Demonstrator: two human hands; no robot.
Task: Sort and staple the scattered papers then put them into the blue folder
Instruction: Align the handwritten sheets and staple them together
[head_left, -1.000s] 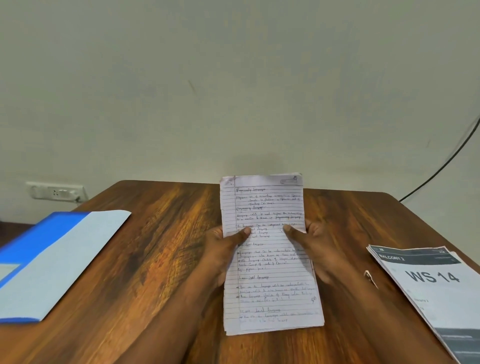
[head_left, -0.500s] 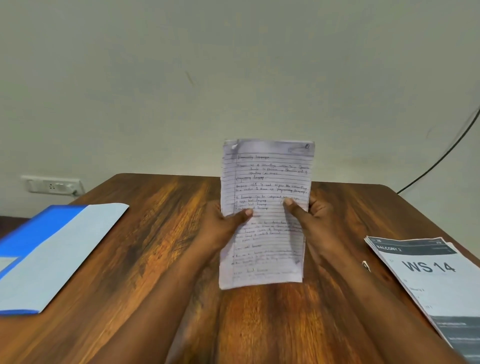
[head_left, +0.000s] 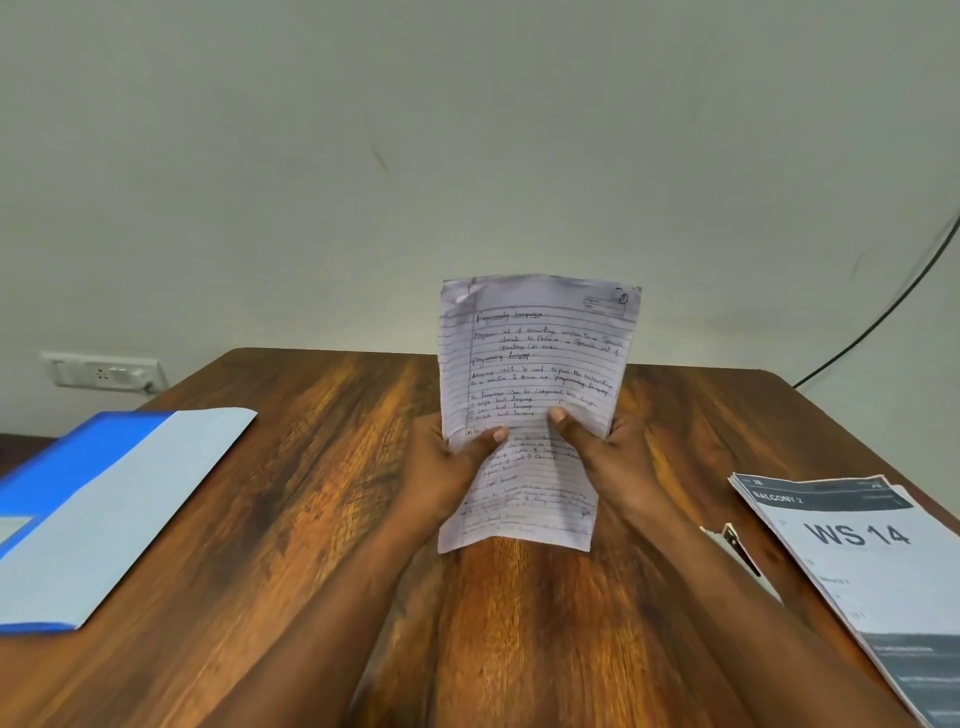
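Sheaf of lined, handwritten white paper sheets (head_left: 535, 395) held upright over the middle of the brown wood-grain table (head_left: 322, 519), bottom edge at or just above the surface; cannot tell if it touches. Top edge curls back slightly.

Left hand (head_left: 447, 467) grips the sheaf's left edge, thumb pressed across the front, other fingers hidden behind the paper. Right hand (head_left: 608, 457) grips the right edge the same way, thumb on the front near the centre, fingers wrapped behind.

Blue card folder with a pale inner flap (head_left: 104, 509) lies open at the table's left edge, well apart from the sheaf. Small metal stapler or clip (head_left: 737, 545), too blurred to name for certain, sits near the right edge, just beside a printed grey-and-white stack marked "WS 14" (head_left: 872, 571).

Judgement: looks like squaring the sheets ahead of stapling. Risks: the paper is thin and limp, so a loose grip could let inner sheets slide askew and be stapled crooked. Releasing one hand to reach for the stapler may let the sheaf fan or buckle.
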